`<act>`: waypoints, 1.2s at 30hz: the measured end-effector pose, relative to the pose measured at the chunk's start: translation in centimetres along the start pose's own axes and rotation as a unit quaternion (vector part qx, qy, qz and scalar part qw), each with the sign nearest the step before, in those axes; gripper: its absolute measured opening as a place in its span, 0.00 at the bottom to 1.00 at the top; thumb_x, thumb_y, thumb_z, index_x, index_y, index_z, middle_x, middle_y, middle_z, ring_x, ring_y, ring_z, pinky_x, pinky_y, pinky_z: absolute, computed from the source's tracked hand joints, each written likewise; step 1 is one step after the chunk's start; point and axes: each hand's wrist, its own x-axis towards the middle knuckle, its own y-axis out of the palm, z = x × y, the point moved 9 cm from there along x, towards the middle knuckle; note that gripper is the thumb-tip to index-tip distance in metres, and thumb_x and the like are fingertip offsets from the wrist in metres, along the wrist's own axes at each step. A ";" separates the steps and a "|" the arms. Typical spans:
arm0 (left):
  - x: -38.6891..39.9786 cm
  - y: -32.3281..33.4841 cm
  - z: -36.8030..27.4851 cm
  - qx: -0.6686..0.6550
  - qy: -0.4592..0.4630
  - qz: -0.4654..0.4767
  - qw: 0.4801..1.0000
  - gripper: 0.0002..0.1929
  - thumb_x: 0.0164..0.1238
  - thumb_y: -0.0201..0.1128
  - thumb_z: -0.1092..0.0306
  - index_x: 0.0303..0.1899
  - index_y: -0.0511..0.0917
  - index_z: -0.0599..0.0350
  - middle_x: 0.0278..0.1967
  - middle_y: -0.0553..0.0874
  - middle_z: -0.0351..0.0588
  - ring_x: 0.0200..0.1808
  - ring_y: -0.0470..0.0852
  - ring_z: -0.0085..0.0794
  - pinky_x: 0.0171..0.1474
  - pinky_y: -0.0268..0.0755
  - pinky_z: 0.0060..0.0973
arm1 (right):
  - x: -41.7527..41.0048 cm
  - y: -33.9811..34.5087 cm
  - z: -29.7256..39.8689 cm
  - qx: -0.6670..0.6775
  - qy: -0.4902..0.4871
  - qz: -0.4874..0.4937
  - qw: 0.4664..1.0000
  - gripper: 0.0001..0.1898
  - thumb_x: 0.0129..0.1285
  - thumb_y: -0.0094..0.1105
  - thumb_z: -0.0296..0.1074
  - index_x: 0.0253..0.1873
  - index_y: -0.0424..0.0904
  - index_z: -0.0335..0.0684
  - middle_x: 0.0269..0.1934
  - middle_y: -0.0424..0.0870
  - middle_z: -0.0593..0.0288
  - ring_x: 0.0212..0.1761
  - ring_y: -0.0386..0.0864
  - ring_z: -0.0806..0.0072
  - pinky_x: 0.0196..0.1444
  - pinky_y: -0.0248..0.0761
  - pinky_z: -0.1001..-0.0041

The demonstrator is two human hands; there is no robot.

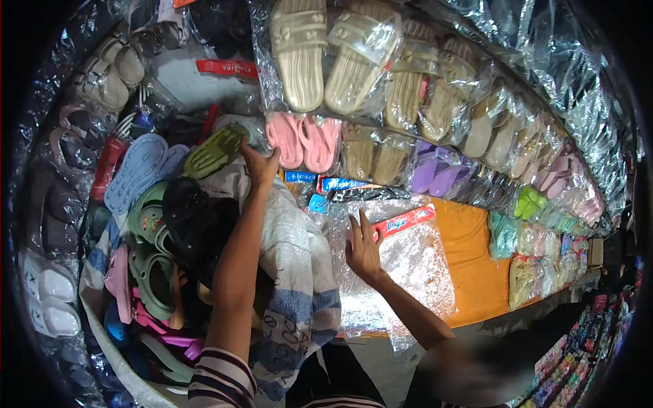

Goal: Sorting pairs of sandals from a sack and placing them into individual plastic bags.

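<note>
My left hand reaches over a white woven sack. Its fingers are at the end of an olive-green sandal or clog; whether they grip it is unclear. Under that arm the sack holds loose footwear: a light blue sandal, green clogs, a black clog and a pink one. My right hand, fingers spread, rests on or just above a clear plastic bag with a red header strip. That bag lies on an orange cloth.
Plastic-wrapped beige slides, pink flip-flops, brown slides and purple sandals stand along the far side. More wrapped sandals line the left. At lower right is a blurred round area.
</note>
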 end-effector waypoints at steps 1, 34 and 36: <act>0.3 -0.7 0.0 0.003 0.006 -0.004 1.000 0.45 0.43 0.70 0.65 0.60 0.51 0.73 0.58 0.60 0.69 0.61 0.61 0.54 0.63 0.53 0.39 | -1.0 0.2 0.1 0.005 0.020 0.015 1.000 0.32 0.53 0.50 0.25 0.65 0.53 0.36 0.68 0.48 0.43 0.66 0.56 0.55 0.59 0.45 0.43; -66.3 -25.0 8.3 0.350 -0.014 0.345 0.871 0.10 0.57 0.60 0.66 0.40 0.78 0.57 0.36 0.83 0.50 0.34 0.82 0.35 0.36 0.75 0.32 | -38.0 11.6 -2.8 0.170 -0.195 0.530 0.807 0.23 0.59 0.48 0.49 0.55 0.73 0.42 0.43 0.80 0.47 0.43 0.79 0.54 0.46 0.70 0.59; -68.0 -26.4 8.1 0.346 -0.233 0.433 0.799 0.09 0.55 0.60 0.64 0.35 0.78 0.58 0.35 0.83 0.50 0.34 0.82 0.36 0.37 0.75 0.32 | -40.9 12.7 -5.7 0.178 -0.183 0.537 0.804 0.23 0.59 0.48 0.49 0.55 0.73 0.42 0.42 0.80 0.47 0.43 0.79 0.54 0.45 0.70 0.59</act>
